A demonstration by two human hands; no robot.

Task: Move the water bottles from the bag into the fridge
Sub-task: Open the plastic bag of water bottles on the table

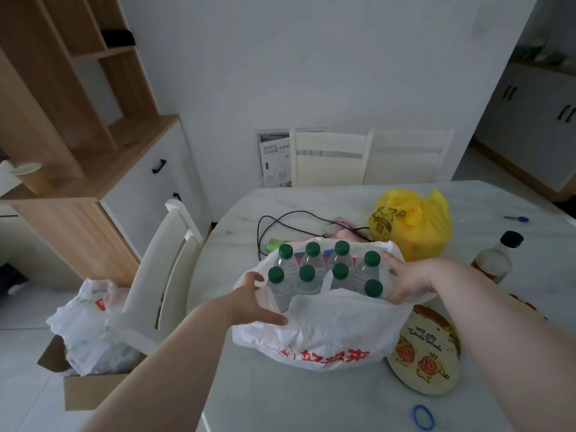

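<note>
The water bottles (pixel 311 269), green-capped and upright, stand packed in the white bag (pixel 327 338) on the table (pixel 280 400); no fridge is in view. The left hand (pixel 252 302) is spread open against the bag's left rim. The right hand (pixel 411 282) lies on the right rim; whether it pinches plastic I cannot tell. Lifting could drag the thin bag along, topple bottles, or swing the right forearm into the glass bottle (pixel 495 260) nearby.
</note>
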